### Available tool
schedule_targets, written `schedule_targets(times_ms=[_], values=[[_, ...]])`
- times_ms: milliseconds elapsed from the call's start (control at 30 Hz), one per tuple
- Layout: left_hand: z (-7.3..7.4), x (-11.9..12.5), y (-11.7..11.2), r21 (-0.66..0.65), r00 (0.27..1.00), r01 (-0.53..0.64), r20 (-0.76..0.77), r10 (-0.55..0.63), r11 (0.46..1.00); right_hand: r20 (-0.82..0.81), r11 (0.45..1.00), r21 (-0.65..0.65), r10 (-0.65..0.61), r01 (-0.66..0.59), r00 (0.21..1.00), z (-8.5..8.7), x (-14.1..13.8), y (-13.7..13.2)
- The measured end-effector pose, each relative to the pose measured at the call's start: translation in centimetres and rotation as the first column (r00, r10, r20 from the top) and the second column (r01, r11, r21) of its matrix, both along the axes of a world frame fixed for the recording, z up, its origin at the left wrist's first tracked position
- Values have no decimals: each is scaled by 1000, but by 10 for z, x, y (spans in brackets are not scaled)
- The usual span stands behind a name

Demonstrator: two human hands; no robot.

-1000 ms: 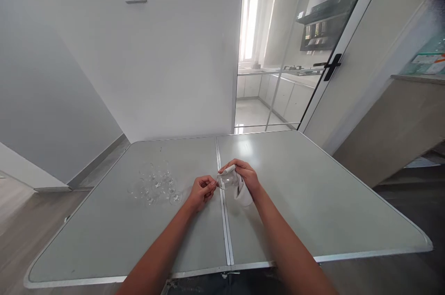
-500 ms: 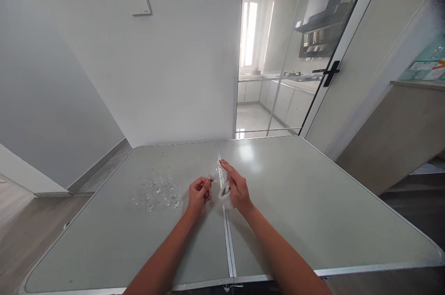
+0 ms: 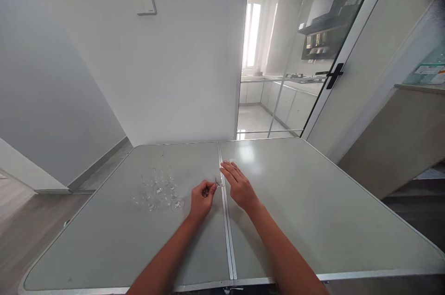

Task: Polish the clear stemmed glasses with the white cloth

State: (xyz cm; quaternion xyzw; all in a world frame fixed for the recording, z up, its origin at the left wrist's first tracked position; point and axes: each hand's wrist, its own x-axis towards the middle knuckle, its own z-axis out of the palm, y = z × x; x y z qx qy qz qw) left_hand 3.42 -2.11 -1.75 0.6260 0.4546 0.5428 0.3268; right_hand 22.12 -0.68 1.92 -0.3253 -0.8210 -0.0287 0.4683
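Left hand (image 3: pixel 201 198) fingers pinched on small clear glass (image 3: pixel 218 182); right hand (image 3: pixel 240 188) fingers outstretched, apart, beside it. Risk: thin grip on smooth glass — likely slip onto bench (image 3: pixel 295 202), chipping.

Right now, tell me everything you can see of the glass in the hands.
The glass is small and clear, and most of it is hidden, so its full shape cannot be told. It sits low over the seam of the grey table, apparently tipped sideways. The left hand pinches one end between its fingertips. The right hand, fingers stretched flat, lies against its other side. It looks empty. It is apart from the other glasses to the left.
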Motion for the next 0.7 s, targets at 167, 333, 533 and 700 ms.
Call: schedule_targets(times_ms=[167, 333, 533, 700], values=[[-2, 2, -1, 49, 1000, 10, -28, -9, 999, 84, 994, -4, 112, -112, 990, -3, -2, -1], [-2, 0, -2, 85, 1000, 22, -22, -21, 996, 96, 980, -113, 173, -162, 980, 3, -4, -5], [-1, 0, -5, 50, 978, 210, -22, -209, 977, -221, 790, -586, 58, -180, 974, 1, 7, 2], [0, 2, -6, 47, 949, 296, -129, -288, 954, -409, 403, -841, -40, -360, 912, -2, 24, 11]])
